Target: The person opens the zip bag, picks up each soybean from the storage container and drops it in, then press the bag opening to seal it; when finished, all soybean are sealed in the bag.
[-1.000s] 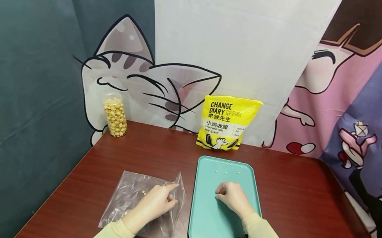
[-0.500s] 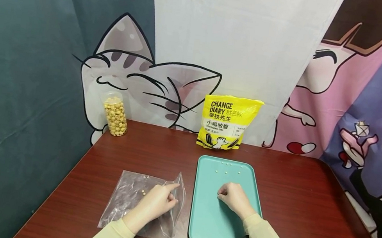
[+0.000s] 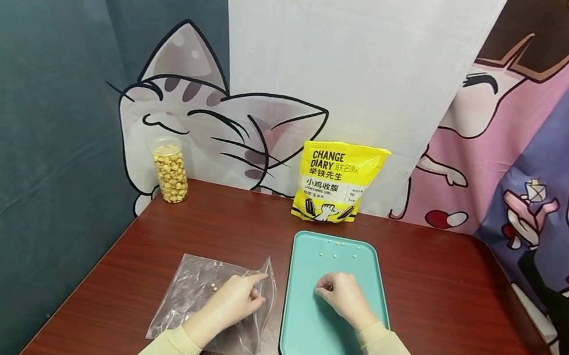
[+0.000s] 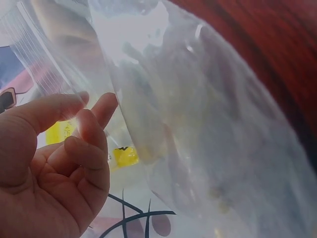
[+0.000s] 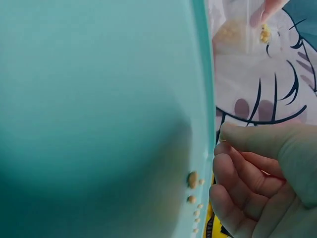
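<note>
Pellets (image 3: 336, 256) are lying on tray (image 3: 303, 314); right hand (image 3: 347, 297) is likely pinching one between fingers, needing light pressure; left hand (image 3: 232, 299), fingers parted, is propping bag (image 3: 186, 298) left of tray.

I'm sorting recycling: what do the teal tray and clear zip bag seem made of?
Teal tray: satin, probably plastic, given its even colour and rounded rim; possibly coated metal.
Clear zip bag: glossy thin plastic film, see-through, creased and glinting.

The worktop (image 3: 449, 302) leaves broad passage right of the tray (image 3: 308, 338); a yellow pouch (image 3: 338, 185) blocks the tray's far side.
</note>
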A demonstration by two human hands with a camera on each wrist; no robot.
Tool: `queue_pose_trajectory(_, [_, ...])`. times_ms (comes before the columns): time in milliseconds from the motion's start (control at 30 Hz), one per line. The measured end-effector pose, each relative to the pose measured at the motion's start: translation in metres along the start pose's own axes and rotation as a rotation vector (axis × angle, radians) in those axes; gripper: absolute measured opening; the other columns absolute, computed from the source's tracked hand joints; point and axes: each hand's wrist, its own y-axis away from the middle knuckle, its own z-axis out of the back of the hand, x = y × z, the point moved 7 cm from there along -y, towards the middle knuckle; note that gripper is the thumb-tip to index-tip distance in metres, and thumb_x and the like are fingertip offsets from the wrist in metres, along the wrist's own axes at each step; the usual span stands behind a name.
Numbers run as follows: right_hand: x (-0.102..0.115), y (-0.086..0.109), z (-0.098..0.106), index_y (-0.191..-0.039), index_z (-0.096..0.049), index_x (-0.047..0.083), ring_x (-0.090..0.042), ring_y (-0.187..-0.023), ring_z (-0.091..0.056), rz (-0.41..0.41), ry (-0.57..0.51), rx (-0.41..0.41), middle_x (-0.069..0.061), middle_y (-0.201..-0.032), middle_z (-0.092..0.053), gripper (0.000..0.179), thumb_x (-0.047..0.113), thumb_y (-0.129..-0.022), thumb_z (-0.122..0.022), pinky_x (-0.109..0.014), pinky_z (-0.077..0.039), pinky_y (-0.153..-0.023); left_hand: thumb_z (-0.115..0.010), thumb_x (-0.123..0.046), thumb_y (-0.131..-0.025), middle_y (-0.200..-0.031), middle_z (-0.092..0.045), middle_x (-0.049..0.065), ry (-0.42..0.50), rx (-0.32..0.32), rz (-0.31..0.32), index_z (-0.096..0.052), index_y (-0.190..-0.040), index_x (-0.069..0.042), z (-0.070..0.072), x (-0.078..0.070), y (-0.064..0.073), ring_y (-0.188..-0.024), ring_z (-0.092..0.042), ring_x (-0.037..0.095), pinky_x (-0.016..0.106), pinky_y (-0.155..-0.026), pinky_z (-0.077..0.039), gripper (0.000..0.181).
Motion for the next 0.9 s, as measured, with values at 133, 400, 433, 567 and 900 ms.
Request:
queue_pose_trajectory(133, [0.014, 0.000, -0.004, -0.076, -0.072, 0.009, -0.002, -0.062, -0.053, 0.065, -0.031, -0.014, 0.007, -0.069, -0.064, 0.004, 0.007, -0.079, -0.074, -0.021, -0.044, -0.056, -0.070, -0.009, -0.081, -0.070, -0.067, -0.003, 0.003, -0.001, -0.001, -0.063, -0.117, 0.002, 0.000, -0.001, 0.000, -0.056, -0.055, 0.002, 0.021, -0.054, -0.044, 0.039])
queue_pose_trajectory(400, [0.047, 0.005, -0.007, -0.079, -0.073, 0.007, 0.000, -0.062, -0.051, 0.133, -0.103, -0.024, 0.008, -0.070, -0.064, 0.003, 0.010, -0.081, -0.073, -0.020, -0.045, -0.057, -0.070, -0.010, -0.081, -0.072, -0.067, -0.002, 0.014, 0.010, 0.027, -0.063, -0.118, 0.001, -0.001, -0.001, 0.000, -0.057, -0.055, 0.003, 0.022, -0.054, -0.044, 0.040])
queue_pose_trajectory(433, [0.052, 0.006, -0.006, -0.080, -0.073, 0.007, 0.000, -0.062, -0.051, 0.142, -0.111, -0.026, 0.008, -0.071, -0.064, 0.004, 0.011, -0.081, -0.073, -0.020, -0.045, -0.058, -0.070, -0.010, -0.081, -0.072, -0.068, -0.002, 0.014, 0.009, 0.026, -0.063, -0.118, 0.001, -0.001, -0.001, 0.000, -0.057, -0.056, 0.003, 0.022, -0.054, -0.044, 0.040])
queue_pose_trajectory(567, [0.068, 0.008, -0.006, -0.082, -0.073, 0.006, 0.001, -0.063, -0.052, 0.189, -0.141, -0.023, 0.008, -0.072, -0.064, 0.007, 0.012, -0.082, -0.073, -0.019, -0.045, -0.058, -0.070, -0.010, -0.080, -0.073, -0.069, 0.000, 0.007, 0.006, 0.022, -0.063, -0.117, 0.002, -0.002, -0.001, 0.000, -0.058, -0.058, 0.004, 0.022, -0.054, -0.045, 0.039])
queue_pose_trajectory(900, [0.089, 0.009, -0.017, -0.082, -0.072, 0.010, 0.002, -0.063, -0.049, 0.254, -0.144, 0.024, 0.008, -0.072, -0.062, 0.002, 0.009, -0.080, -0.073, -0.017, -0.044, -0.058, -0.070, -0.009, -0.080, -0.073, -0.070, 0.002, 0.010, -0.013, -0.015, -0.063, -0.117, 0.004, -0.001, -0.005, -0.002, -0.055, -0.056, 0.002, 0.021, -0.052, -0.044, 0.040])
